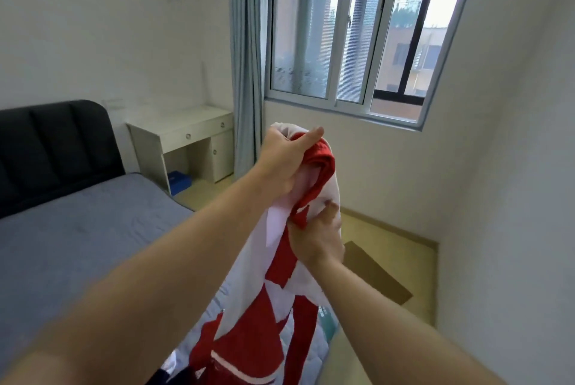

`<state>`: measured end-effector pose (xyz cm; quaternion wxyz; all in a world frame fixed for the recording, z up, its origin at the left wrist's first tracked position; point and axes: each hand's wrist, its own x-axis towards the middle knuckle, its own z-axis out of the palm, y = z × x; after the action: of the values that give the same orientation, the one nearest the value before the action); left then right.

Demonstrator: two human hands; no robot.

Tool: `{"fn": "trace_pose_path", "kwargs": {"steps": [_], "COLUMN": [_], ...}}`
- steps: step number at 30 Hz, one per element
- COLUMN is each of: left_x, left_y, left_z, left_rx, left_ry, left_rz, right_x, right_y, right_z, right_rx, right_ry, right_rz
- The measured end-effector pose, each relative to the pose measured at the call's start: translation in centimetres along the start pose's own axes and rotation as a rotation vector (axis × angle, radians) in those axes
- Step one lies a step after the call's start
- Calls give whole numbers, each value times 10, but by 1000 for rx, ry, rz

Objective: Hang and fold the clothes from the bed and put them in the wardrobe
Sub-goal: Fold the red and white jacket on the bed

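Left hand (pixel 284 163), right hand (pixel 317 236), forearms (pixel 161 272) bare.

We're in a bedroom at home: a bed (pixel 77 229) w/ dark headboard (pixel 56 151), small white desk (pixel 186 141), blue curtain (pixel 247 57) & big window (pixel 357 36).

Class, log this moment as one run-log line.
left hand: grips red-and-white garment top | right hand: grips it lower | garment hangs over bed
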<state>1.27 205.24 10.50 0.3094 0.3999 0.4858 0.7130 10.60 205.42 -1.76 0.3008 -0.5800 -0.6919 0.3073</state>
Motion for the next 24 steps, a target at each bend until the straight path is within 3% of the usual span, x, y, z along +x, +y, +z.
{"fn": "trace_pose_path", "kwargs": {"steps": [4,9,12,13,15,19,22,24], "left_x": [75,186,234,251,263,289,297,296], "left_y": [-12,-27,-40,-45,-52,-74,-90,-98], "left_z": [-11,-45,-49,-46,-42,-49,-67,-75], "left_rx": [148,525,453,442,398,299,386,561], "left_ry": [156,308,396,422,436,568,604,611], "left_rz": [61,-16,-157,-166,-190,-232,-349,-474], "right_x": [101,225,277,295,312,361,405,438], "right_y": [0,0,10,15,33,67,53,36], "right_z": [-13,-45,-49,-44,-30,9,36,46], "right_rx": [45,-32,-482,-642,-758,-320,240,471], "right_ry": [-38,109,89,67,20,-55,-67,-58], "right_rz": [-39,-147,-368,-375,-204,231,459,506]}}
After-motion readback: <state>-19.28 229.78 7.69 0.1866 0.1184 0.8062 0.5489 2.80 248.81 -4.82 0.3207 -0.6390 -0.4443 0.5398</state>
